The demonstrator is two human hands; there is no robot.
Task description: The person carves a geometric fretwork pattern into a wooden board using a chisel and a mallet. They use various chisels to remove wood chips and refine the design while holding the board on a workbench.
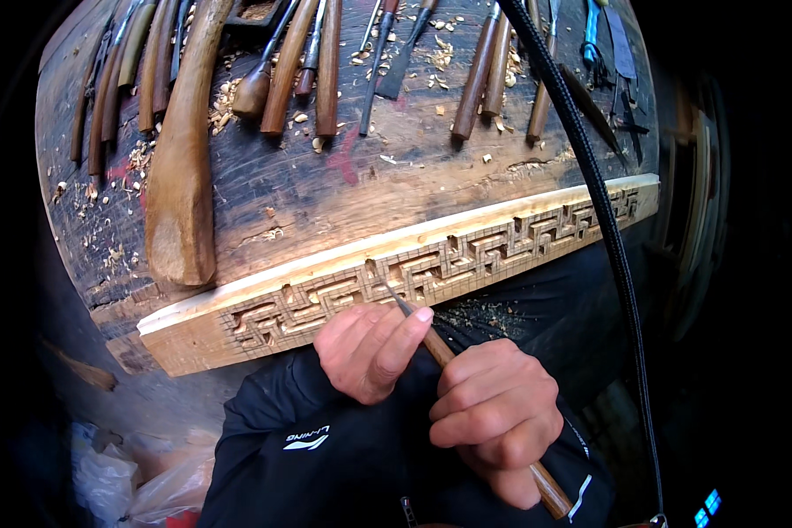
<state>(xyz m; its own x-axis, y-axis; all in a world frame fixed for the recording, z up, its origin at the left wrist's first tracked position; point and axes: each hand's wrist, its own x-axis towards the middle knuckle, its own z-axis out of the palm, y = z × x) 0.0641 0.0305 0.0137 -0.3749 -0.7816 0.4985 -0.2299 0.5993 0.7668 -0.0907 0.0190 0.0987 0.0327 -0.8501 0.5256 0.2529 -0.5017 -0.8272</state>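
A long pale board (pixel 334 308) lies along the near edge of the bench, its front face carved with a gridded fretwork pattern of recesses. My right hand (pixel 497 409) is wrapped round the wooden handle of a carving chisel (pixel 550 491). Farther up, the fingers of my left hand (pixel 371 350) close round the same tool near its metal shank, with the thumb along it. The chisel slants up and left, and its tip meets the carved face near the middle of the board. My left hand sits against the board's lower edge.
Several wooden-handled chisels (pixel 326 79) lie across the back of the scarred workbench (pixel 361 189) among wood shavings. A thick wooden mallet (pixel 180 202) rests at the left, close behind the board. A black braided cable (pixel 603 202) hangs across the right side. Plastic bags (pixel 106 480) are at lower left.
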